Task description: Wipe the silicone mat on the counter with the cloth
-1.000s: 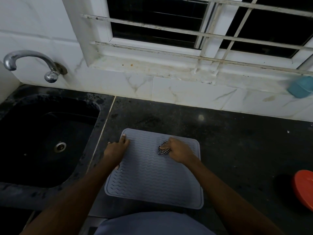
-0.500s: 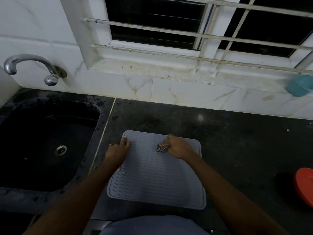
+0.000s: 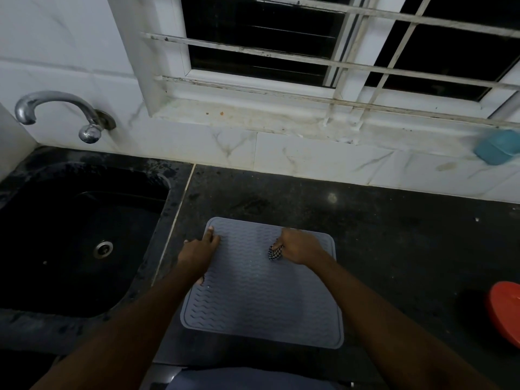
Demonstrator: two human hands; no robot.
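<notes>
Right hand (image 3: 298, 246), cloth (image 3: 275, 252) shifted rightward on mat (image 3: 261, 294); left hand (image 3: 198, 253) unmoved.

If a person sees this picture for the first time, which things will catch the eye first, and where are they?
The grey mat lies in the middle of the dark counter, with both hands on its far part. The left hand presses its left edge, and the right hand holds a checked cloth against it. A black sink with a metal tap is at the left, and a red object at the right edge.
</notes>
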